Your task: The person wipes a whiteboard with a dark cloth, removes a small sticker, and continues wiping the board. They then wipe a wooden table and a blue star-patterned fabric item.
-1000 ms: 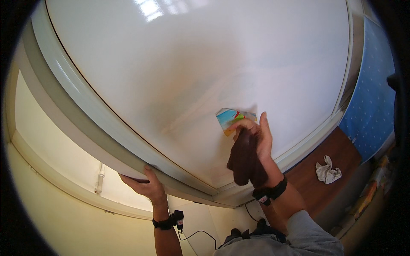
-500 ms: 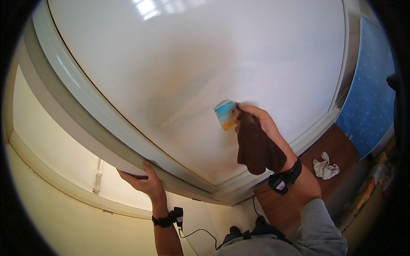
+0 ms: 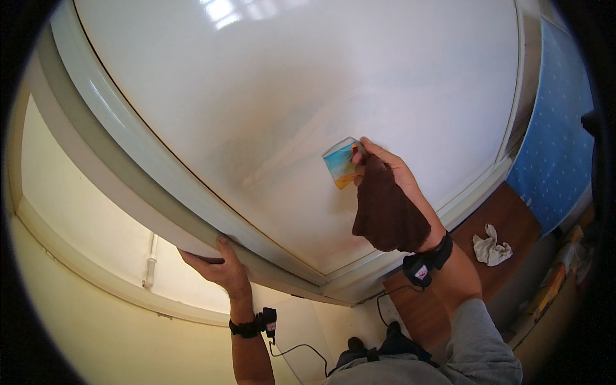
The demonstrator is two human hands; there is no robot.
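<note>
- While the left hand (image 3: 215,268) gripped the lower edge of the whiteboard frame (image 3: 128,173), its fingers curled up over the pale rail and its thumb sat underneath, so that grip was closed on the frame.
- No container showed among the things in hand.
- Against the whiteboard (image 3: 308,96) the right hand (image 3: 391,183) pressed a small eraser block (image 3: 340,165), which had a blue, white and orange printed face and sat low on the board, toward its right corner.
- From the same hand hung a dark brown cloth (image 3: 387,215), draped over the palm and wrist; the fingers were closed on both block and cloth.
- The board surface looked glossy white, with a faint grey smear left of the block.
- A crumpled white rag (image 3: 491,248) lay on the brown floor (image 3: 507,218) below, well apart from the hands.
- Each wrist wore a black band.
</note>
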